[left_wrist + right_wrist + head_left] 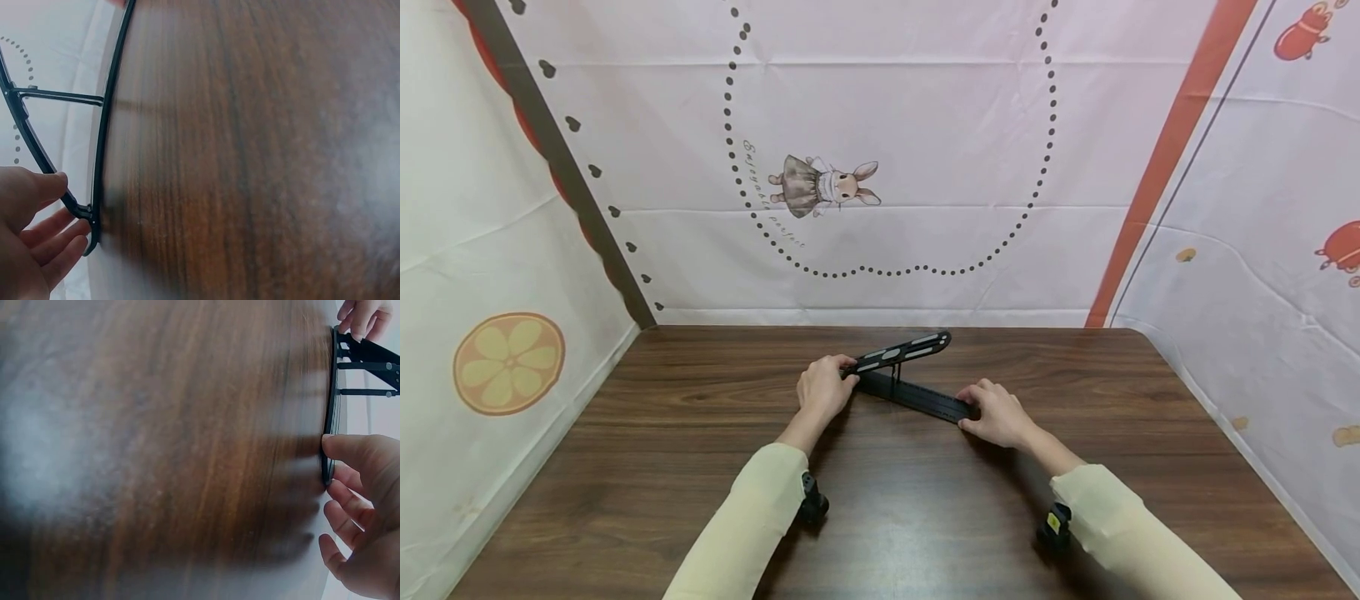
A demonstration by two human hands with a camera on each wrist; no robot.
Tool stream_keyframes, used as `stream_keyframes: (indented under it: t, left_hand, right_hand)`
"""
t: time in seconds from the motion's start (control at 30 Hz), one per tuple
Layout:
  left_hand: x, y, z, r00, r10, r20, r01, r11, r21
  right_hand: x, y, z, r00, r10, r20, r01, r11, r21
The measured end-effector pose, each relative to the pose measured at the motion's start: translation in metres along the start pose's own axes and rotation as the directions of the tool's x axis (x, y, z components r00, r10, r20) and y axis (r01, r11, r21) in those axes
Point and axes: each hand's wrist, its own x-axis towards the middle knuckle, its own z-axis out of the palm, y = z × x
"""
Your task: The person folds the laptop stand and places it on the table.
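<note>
A black folding laptop stand (917, 398) lies on the wooden table with its upper arm (917, 347) raised at a slant; light grey pads line that arm. Short struts (62, 95) join the arm to the flat base. At the hinged end, my left hand (822, 387) holds the stand between thumb and fingers. My right hand (997, 414) pinches the opposite end of the base, thumb on the near side and fingertips behind, as the right wrist view shows on the base (329, 412).
The brown wooden table (895, 500) extends around the stand. Behind it hangs a printed cloth (962, 167) with a rabbit figure, and more patterned cloth (1262, 350) covers the sides. Each forearm wears a small black camera (812, 500).
</note>
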Motion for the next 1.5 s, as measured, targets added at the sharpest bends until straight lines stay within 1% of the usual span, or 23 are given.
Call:
stream_keyframes:
  t: [0.2,0.37,0.67,0.83,1.0,1.13,1.27,1.5]
  left_hand:
    - [0.001,-0.002,0.002,1.000,0.002,-0.004,-0.002,1.000,-0.025]
    - [0.003,-0.003,0.003,1.000,0.005,0.011,-0.004,0.999,-0.050]
    - [0.004,-0.005,0.002,1.000,0.009,0.026,-0.007,0.997,-0.072]
    - [0.004,-0.004,0.001,0.999,0.006,0.038,-0.003,0.997,-0.078]
    - [0.004,-0.004,0.000,0.999,0.017,0.040,-0.014,0.996,-0.083]
    - [0.005,-0.004,-0.001,0.998,0.038,0.043,-0.034,0.996,-0.085]
    - [0.006,-0.004,-0.001,0.998,0.045,0.051,-0.040,0.995,-0.096]
    - [0.007,-0.005,0.001,0.996,0.063,0.057,-0.056,0.991,-0.122]
  right_hand:
    - [-0.003,0.002,0.000,0.999,-0.038,0.000,0.038,0.999,0.011]
    - [-0.006,0.001,0.001,0.998,-0.065,-0.001,0.065,0.998,0.013]
    - [-0.014,-0.006,0.003,0.987,-0.157,-0.023,0.156,0.987,-0.044]
    - [-0.018,-0.010,0.003,0.981,-0.193,-0.020,0.192,0.980,-0.053]
    - [-0.021,-0.012,0.002,0.975,-0.224,-0.009,0.224,0.974,-0.031]
    - [-0.022,-0.013,0.003,0.972,-0.234,0.016,0.234,0.972,-0.020]
    - [-0.024,-0.014,0.004,0.969,-0.243,0.037,0.244,0.970,-0.019]
    - [-0.027,-0.017,0.003,0.953,-0.297,0.061,0.297,0.955,0.001]
